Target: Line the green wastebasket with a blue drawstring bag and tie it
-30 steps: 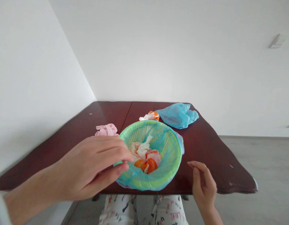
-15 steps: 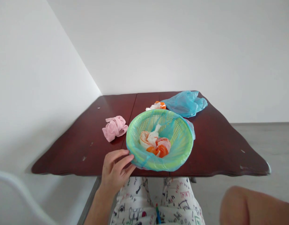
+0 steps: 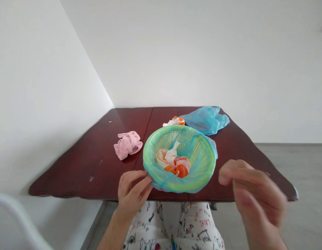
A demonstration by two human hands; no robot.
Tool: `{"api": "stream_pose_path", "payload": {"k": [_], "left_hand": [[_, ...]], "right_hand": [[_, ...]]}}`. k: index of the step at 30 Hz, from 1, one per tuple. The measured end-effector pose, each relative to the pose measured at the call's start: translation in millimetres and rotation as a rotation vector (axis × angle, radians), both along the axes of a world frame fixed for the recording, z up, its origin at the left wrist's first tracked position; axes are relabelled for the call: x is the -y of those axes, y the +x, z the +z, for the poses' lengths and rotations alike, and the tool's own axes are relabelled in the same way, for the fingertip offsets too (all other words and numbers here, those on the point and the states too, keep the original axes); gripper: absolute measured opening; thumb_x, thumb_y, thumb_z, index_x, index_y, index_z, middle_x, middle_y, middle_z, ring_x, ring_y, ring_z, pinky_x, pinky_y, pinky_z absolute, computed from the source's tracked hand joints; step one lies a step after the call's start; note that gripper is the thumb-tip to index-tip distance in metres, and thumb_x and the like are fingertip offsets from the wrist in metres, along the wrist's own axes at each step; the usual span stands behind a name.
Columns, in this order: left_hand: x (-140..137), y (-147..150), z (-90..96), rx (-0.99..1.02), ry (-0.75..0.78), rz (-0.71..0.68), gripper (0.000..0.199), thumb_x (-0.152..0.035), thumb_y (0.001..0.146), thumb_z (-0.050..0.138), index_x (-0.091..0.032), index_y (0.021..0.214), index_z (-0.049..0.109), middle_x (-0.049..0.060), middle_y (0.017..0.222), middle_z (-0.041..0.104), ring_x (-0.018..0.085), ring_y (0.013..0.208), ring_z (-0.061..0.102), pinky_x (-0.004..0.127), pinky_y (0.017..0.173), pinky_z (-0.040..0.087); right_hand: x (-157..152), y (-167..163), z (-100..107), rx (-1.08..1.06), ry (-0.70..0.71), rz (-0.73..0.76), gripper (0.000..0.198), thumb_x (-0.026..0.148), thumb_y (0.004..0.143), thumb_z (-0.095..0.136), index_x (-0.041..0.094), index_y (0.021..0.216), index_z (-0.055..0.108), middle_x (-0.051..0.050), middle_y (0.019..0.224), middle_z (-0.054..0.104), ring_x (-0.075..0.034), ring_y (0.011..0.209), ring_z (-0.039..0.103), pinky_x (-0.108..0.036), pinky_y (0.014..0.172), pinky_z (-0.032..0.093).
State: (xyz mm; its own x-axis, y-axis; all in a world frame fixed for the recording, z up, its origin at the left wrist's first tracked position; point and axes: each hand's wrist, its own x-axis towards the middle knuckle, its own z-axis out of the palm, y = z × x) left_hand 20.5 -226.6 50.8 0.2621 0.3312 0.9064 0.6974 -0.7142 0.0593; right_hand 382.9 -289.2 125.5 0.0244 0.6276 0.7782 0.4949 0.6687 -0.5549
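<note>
Head view: left grip (image 3: 131, 195) spread, touching bag-lined basket (image 3: 180, 185); right grip (image 3: 256, 199) blurred, cannot tell if pinched.

The white pants (image 3: 199, 229) are pretty busy, all scribbly black doodles (image 3: 151, 217) plus little red and black letters (image 3: 206, 223), with a round dark-red spot (image 3: 157, 246) on the left leg and a thin multicoloured strip (image 3: 173, 242) at the near middle, while left hand (image 3: 135, 187) and right hand (image 3: 255, 194) are both bare.
</note>
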Motion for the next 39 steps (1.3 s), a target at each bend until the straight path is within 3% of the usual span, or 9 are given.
{"api": "stream_pose_path", "payload": {"k": [3, 6, 11, 15, 19, 23, 28, 34, 39], "left_hand": [[-1.3, 3.0, 0.2, 0.014, 0.015, 0.015, 0.034, 0.0, 0.098, 0.082, -0.027, 0.118, 0.079, 0.006, 0.111, 0.077, 0.024, 0.098, 0.076, 0.042, 0.089, 0.065], [-1.7, 5.8, 1.0, 0.078, 0.015, -0.03, 0.03, -0.002, 0.098, 0.073, -0.026, 0.116, 0.074, 0.008, 0.116, 0.08, 0.026, 0.103, 0.077, 0.046, 0.091, 0.066], [-9.3, 16.0, 16.3, 0.23, -0.063, -0.228, 0.027, -0.006, 0.103, 0.059, -0.025, 0.12, 0.063, 0.009, 0.11, 0.084, 0.027, 0.098, 0.08, 0.049, 0.089, 0.067], [-19.1, 33.0, 41.5, 0.233, -0.153, -0.248, 0.025, -0.008, 0.1, 0.061, -0.025, 0.119, 0.063, 0.003, 0.094, 0.078, 0.025, 0.087, 0.073, 0.049, 0.089, 0.059], [-24.0, 52.1, 56.6, 0.308, -0.341, -0.293, 0.015, -0.013, 0.105, 0.057, -0.027, 0.11, 0.061, 0.003, 0.091, 0.068, 0.023, 0.083, 0.065, 0.043, 0.08, 0.056], [-26.2, 55.9, 65.2, 0.497, -0.537, -0.383, 0.018, -0.011, 0.108, 0.053, -0.026, 0.112, 0.06, 0.002, 0.093, 0.062, 0.018, 0.077, 0.06, 0.032, 0.066, 0.048], [-22.9, 42.9, 87.8, 0.095, -0.675, -0.554, 0.019, -0.02, 0.112, 0.056, -0.026, 0.115, 0.073, 0.004, 0.104, 0.077, 0.023, 0.097, 0.068, 0.044, 0.095, 0.051], [-19.7, 52.0, 83.8, -0.015, -0.529, -0.504, 0.031, -0.032, 0.126, 0.056, -0.026, 0.101, 0.074, 0.003, 0.097, 0.081, 0.024, 0.095, 0.066, 0.047, 0.103, 0.046], [-20.4, 67.7, 67.1, 0.16, -0.389, -0.471, 0.035, -0.038, 0.129, 0.051, -0.025, 0.102, 0.07, 0.002, 0.089, 0.079, 0.021, 0.084, 0.065, 0.042, 0.09, 0.047]], "right_hand": [[-21.7, -9.4, -21.6, 0.169, 0.006, -0.009, 0.031, 0.032, 0.108, 0.084, 0.03, 0.138, 0.083, -0.014, 0.132, 0.078, -0.033, 0.115, 0.077, -0.047, 0.09, 0.069], [-28.6, -6.1, -44.5, 0.38, 0.082, -0.082, 0.037, 0.031, 0.102, 0.093, 0.031, 0.139, 0.086, -0.015, 0.152, 0.076, -0.037, 0.131, 0.074, -0.056, 0.107, 0.065], [-27.3, 8.1, -50.4, 0.538, 0.194, -0.05, 0.049, 0.017, 0.11, 0.078, 0.033, 0.156, 0.081, -0.008, 0.149, 0.086, -0.033, 0.136, 0.08, -0.058, 0.118, 0.062], [-31.3, 11.9, -42.6, 0.604, 0.223, 0.006, 0.051, 0.021, 0.113, 0.079, 0.032, 0.163, 0.076, -0.008, 0.154, 0.085, -0.033, 0.14, 0.081, -0.06, 0.118, 0.065], [-35.4, 8.6, -36.7, 0.512, 0.178, 0.076, 0.052, 0.011, 0.11, 0.079, 0.027, 0.159, 0.078, -0.01, 0.153, 0.084, -0.032, 0.144, 0.079, -0.061, 0.125, 0.062], [-39.7, 3.0, -33.7, 0.384, 0.138, 0.043, 0.046, 0.003, 0.107, 0.077, 0.028, 0.146, 0.084, -0.008, 0.14, 0.087, -0.028, 0.129, 0.083, -0.056, 0.122, 0.063], [-37.1, -10.7, -36.8, 0.386, 0.084, -0.031, 0.041, 0.012, 0.111, 0.072, 0.03, 0.147, 0.082, -0.007, 0.144, 0.086, -0.029, 0.132, 0.081, -0.057, 0.127, 0.055], [-23.8, -60.5, -56.3, 0.394, 0.074, -0.155, 0.072, 0.039, 0.109, 0.084, 0.03, 0.177, 0.061, -0.012, 0.177, 0.067, -0.042, 0.162, 0.065, -0.076, 0.151, 0.018], [-25.2, -83.6, -68.5, 0.352, 0.137, -0.247, 0.059, 0.024, 0.111, 0.082, 0.039, 0.167, 0.071, -0.005, 0.179, 0.066, -0.038, 0.164, 0.064, -0.079, 0.151, 0.017]]}}
